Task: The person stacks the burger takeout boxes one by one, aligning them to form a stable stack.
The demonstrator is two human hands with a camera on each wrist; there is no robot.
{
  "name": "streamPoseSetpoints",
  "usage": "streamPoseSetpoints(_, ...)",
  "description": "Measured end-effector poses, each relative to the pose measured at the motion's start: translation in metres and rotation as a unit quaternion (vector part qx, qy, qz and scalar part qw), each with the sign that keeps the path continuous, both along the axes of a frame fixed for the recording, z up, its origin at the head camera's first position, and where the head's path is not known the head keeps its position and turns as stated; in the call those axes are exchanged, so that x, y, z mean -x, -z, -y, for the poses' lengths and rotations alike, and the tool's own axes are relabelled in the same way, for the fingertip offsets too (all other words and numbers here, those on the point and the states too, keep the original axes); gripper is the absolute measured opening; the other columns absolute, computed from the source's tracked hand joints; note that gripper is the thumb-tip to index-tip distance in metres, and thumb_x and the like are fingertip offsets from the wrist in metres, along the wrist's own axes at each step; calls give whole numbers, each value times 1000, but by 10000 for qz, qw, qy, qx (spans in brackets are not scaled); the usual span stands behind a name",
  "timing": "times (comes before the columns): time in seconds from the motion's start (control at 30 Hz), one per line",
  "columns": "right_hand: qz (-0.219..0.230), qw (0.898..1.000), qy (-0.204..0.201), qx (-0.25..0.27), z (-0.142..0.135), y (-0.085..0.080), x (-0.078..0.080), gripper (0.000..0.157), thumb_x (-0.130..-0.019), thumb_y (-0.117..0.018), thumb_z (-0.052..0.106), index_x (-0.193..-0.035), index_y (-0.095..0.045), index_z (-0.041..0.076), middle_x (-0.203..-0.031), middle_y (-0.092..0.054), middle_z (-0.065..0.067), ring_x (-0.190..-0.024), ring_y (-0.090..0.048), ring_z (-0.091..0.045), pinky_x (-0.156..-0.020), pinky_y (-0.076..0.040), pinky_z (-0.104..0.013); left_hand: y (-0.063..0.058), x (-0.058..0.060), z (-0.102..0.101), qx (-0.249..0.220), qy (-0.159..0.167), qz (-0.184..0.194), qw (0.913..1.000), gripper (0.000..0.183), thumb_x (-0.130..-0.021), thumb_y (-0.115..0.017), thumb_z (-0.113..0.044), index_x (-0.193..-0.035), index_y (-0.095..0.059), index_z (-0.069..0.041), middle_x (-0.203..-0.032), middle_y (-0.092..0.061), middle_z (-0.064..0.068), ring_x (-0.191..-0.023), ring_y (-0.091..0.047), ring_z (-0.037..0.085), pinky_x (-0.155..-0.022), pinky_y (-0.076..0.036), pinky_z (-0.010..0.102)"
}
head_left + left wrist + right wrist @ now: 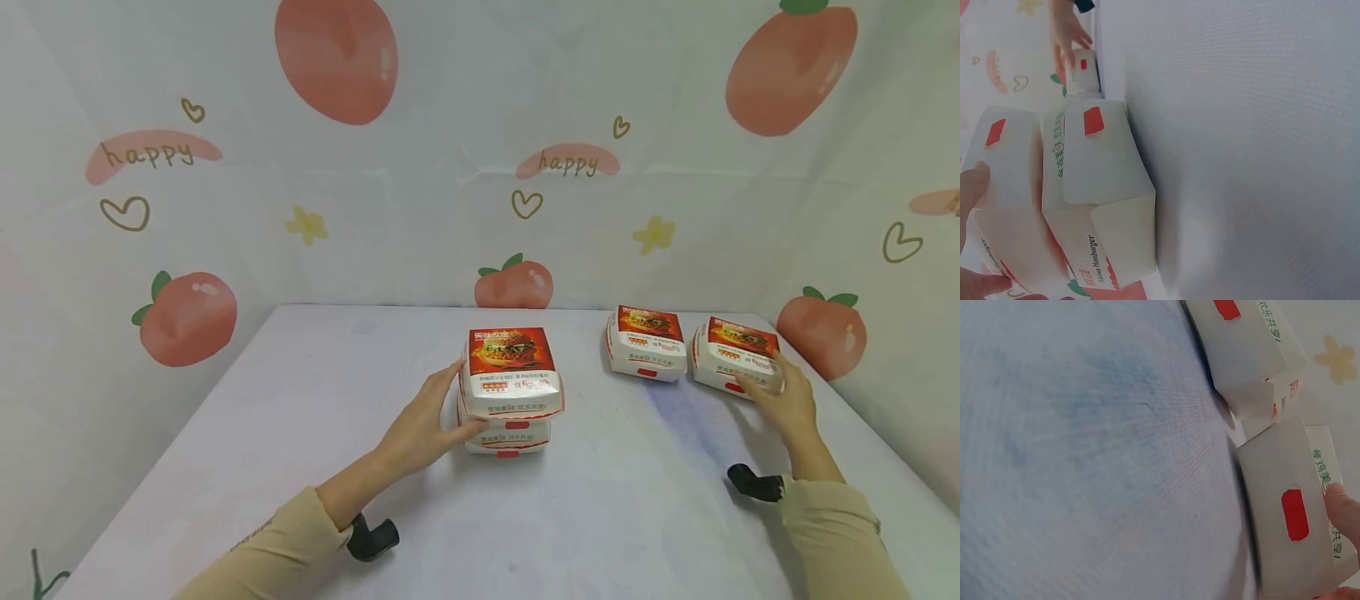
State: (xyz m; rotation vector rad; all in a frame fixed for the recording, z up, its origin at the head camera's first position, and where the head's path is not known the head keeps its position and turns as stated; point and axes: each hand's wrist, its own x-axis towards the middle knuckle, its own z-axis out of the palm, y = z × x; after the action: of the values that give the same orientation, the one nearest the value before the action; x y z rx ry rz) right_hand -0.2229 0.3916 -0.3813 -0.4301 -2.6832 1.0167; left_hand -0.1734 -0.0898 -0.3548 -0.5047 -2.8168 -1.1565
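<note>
your left hand [420, 423] is gripping the upper box [512, 375] above the lower box [517, 437]: keep it square. past a middle box [647, 342], your right hand [791, 407] is gripping the end box [731, 357] on the desk [600, 517]; squeeze lightly.

My left grip [969, 192] holds the first box [1013, 175] at the left edge of my wrist view, thumb on its red-tabbed white face, fingers on an adjoining side. Close beside it, the second box [1107, 169] stands on the tabletop [1247, 137], also white, printed "Delicious Hamburger". Farther off, my right grip [1067, 28] has its fingers on a third box [1084, 75] before a patterned backdrop [994, 28].
</note>
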Motion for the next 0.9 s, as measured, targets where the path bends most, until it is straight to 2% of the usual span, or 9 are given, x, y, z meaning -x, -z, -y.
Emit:
streamPoseSetpoints(0.23,35,9999,-113,56,-4,4,0,78,-94,-51,35,-147,-9,-3,-148,-10,-37,-137,-9,-53,-109,-13,-67,0,0,1,19,38,-40,10000,88,-79,-72,-39,-148,-23,-14,-147,-36,10,-133,-41,30,-100,-43,55)
streamPoseSetpoints(0.53,253,9996,-40,138,-4,5,0,82,-93,-55,33,-148,-5,-1,-149,-8,-36,-137,-8,-53,-108,-14,-68,-1,0,1,13,51,-18,10000,87,-80,-71,-40,-148,-23,-15,-147,-35,10,-134,-40,29,-101,-42,55)
streamPoseSetpoints(0.9,70,9999,83,-60,-1,3,-4,77,-92,-57,28,-147,-13,-3,-147,-15,-37,-135,-14,-54,-108,-17,-66,-1,1,1,18,27,-26,10000,87,-80,-71,-40,-148,-23,-14,-147,-36,11,-132,-41,30,-100,-42,55)
